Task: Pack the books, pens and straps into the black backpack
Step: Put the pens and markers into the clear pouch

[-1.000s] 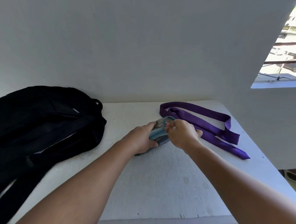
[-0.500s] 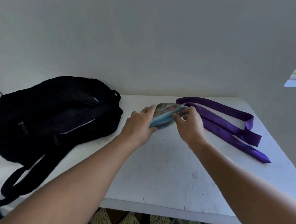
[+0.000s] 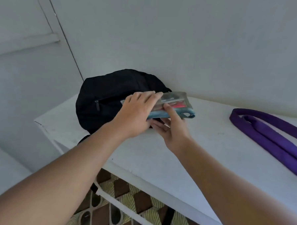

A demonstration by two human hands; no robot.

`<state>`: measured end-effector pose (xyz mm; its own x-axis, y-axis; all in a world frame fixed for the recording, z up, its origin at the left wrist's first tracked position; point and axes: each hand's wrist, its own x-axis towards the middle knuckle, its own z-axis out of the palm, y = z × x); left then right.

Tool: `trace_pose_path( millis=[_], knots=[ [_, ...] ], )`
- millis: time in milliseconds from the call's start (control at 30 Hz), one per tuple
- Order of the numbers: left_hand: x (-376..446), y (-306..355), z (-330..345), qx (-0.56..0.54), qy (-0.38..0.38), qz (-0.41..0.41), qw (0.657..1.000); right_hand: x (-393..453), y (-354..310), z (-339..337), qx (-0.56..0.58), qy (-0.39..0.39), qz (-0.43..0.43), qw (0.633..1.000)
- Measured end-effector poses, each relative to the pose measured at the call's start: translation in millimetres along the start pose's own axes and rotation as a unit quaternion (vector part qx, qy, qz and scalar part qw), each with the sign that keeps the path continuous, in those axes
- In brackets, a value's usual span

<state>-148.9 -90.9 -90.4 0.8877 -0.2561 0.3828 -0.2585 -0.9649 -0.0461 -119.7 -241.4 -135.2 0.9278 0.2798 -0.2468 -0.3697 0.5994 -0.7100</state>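
A clear pen pouch [image 3: 176, 103] with a blue edge and pens inside is held level just above the table, right at the front of the black backpack [image 3: 109, 93]. My left hand [image 3: 135, 113] grips its left end, fingers lying over the top. My right hand [image 3: 171, 129] holds it from below, thumb pressed on its front face. The backpack lies at the table's back left against the wall; whether its mouth is open is hidden by my hands. A purple strap [image 3: 270, 136] lies folded on the table at the right.
The white table [image 3: 193, 157] stands against a white wall; its left corner sits just left of the backpack. A backpack strap hangs over the front edge. Patterned brown and yellow floor tiles [image 3: 122, 205] show below the table.
Both hands have carried the pen pouch left from beside the purple strap to the backpack. The camera has swung left, so the strap now lies far right.
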Motion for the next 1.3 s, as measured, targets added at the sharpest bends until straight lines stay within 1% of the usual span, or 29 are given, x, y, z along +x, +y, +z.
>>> trace_pose_path(
  millis=[67, 100, 133, 167, 233, 300, 367, 433, 467, 533, 600, 700, 767, 833, 933, 1067, 1133, 1233, 1267, 1300],
  knots=[
    [2, -27, -19, -0.086, -0.073, -0.060, 0.992, 5, 12, 14, 0.038, 0.019, 0.001, 0.999],
    [4, -42, -27, -0.108, -0.081, -0.088, 0.987, 9, 17, 20, 0.056, 0.034, -0.001, 0.998],
    [6, -58, -33, -0.109, -0.069, -0.106, 0.986, 13, 21, 26, 0.075, 0.049, -0.007, 0.996],
    [10, -73, -36, -0.084, -0.048, -0.111, 0.989, 17, 25, 31, 0.098, 0.064, -0.014, 0.993],
    [18, -100, -32, 0.006, -0.020, -0.104, 0.994, 26, 34, 40, 0.146, 0.085, -0.025, 0.985],
    [30, -122, -24, 0.072, -0.032, -0.097, 0.992, 33, 45, 48, 0.177, 0.089, -0.025, 0.980],
    [42, -139, -13, 0.111, -0.064, -0.088, 0.988, 40, 54, 56, 0.178, 0.087, -0.031, 0.980],
    [53, -153, -6, 0.122, -0.078, -0.071, 0.987, 47, 61, 65, 0.180, 0.090, -0.039, 0.979],
    [58, -160, -4, 0.117, -0.072, -0.060, 0.989, 50, 64, 69, 0.185, 0.097, -0.043, 0.977],
    [66, -169, 0, 0.085, -0.037, -0.053, 0.994, 55, 69, 76, 0.195, 0.098, -0.050, 0.975],
    [71, -172, -1, 0.051, 0.004, -0.047, 0.998, 60, 73, 82, 0.184, 0.088, -0.058, 0.977],
    [73, -175, -7, -0.001, 0.042, -0.048, 0.998, 67, 79, 100, 0.155, 0.071, -0.081, 0.982],
    [72, -178, -12, -0.034, 0.059, -0.055, 0.996, 73, 84, 116, 0.116, 0.052, -0.066, 0.990],
    [68, -181, -15, -0.049, 0.062, -0.058, 0.995, 80, 84, 129, 0.074, 0.050, -0.031, 0.996],
    [64, -182, -16, -0.080, 0.056, -0.046, 0.994, 95, 73, 132, 0.021, 0.082, -0.016, 0.996],
    [68, -179, -24, -0.068, 0.053, -0.063, 0.994, 112, 62, 140, 0.008, 0.056, -0.001, 0.998],
    [70, -175, -24, -0.062, 0.040, -0.072, 0.995, 119, 64, 147, -0.001, 0.079, -0.019, 0.997],
    [72, -171, -26, -0.077, 0.037, -0.110, 0.990, 117, 70, 155, -0.030, 0.139, -0.070, 0.987],
    [72, -171, -27, -0.084, 0.038, -0.122, 0.988, 111, 74, 156, -0.058, 0.144, -0.096, 0.983],
    [72, -171, -28, -0.088, 0.038, -0.132, 0.987, 104, 79, 155, -0.094, 0.133, -0.130, 0.978]
  ],
)
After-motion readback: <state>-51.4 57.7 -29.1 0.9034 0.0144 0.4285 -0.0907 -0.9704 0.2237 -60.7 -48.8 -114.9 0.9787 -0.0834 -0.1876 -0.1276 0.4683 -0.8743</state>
